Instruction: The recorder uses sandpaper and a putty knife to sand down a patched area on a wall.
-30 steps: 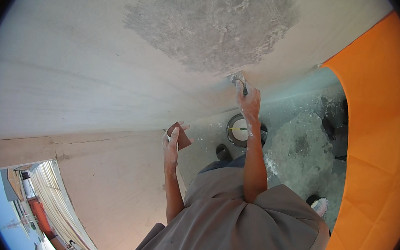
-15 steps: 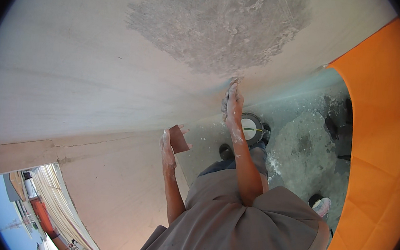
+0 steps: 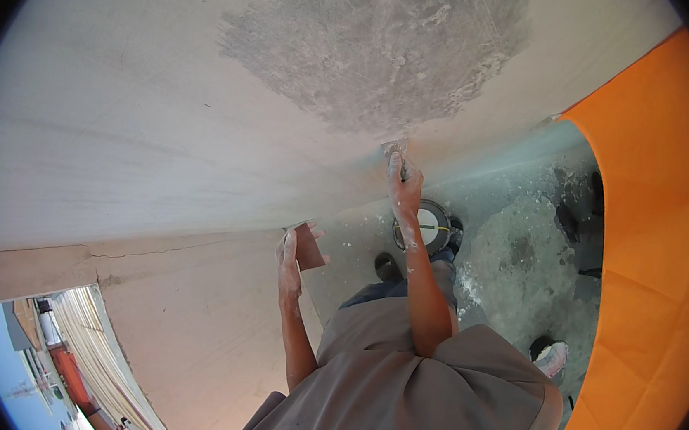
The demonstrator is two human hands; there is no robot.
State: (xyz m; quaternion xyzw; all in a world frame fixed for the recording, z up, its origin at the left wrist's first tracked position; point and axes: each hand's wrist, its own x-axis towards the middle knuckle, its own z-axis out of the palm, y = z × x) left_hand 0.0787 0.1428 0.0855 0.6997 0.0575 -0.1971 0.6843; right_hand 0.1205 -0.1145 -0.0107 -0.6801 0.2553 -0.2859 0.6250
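Observation:
My right hand [image 3: 404,181], dusted white, is closed around a scraper, its thin grey blade [image 3: 397,146] against the wall [image 3: 145,129]. Just above the blade spreads a rough, darker grey patch [image 3: 385,53] of the wall's surface. Lower and to the left, my left hand [image 3: 288,253] holds a flat reddish-brown rectangular plate [image 3: 309,249], with fingertips showing past its right side. Whether anything lies on the plate is too small to tell. The scraper's handle is hidden in my fist.
A round bucket [image 3: 445,226] with a pale inside stands by my feet, below my right forearm. White splatters mark the grey floor [image 3: 515,248]. An orange sheet [image 3: 657,245] hangs along the right. At lower left, an opening [image 3: 40,360] shows the outdoors.
My right hand has shifted slightly down and turned, so the scraper blade shows more and sits further left. My left hand with the plate has dropped a little.

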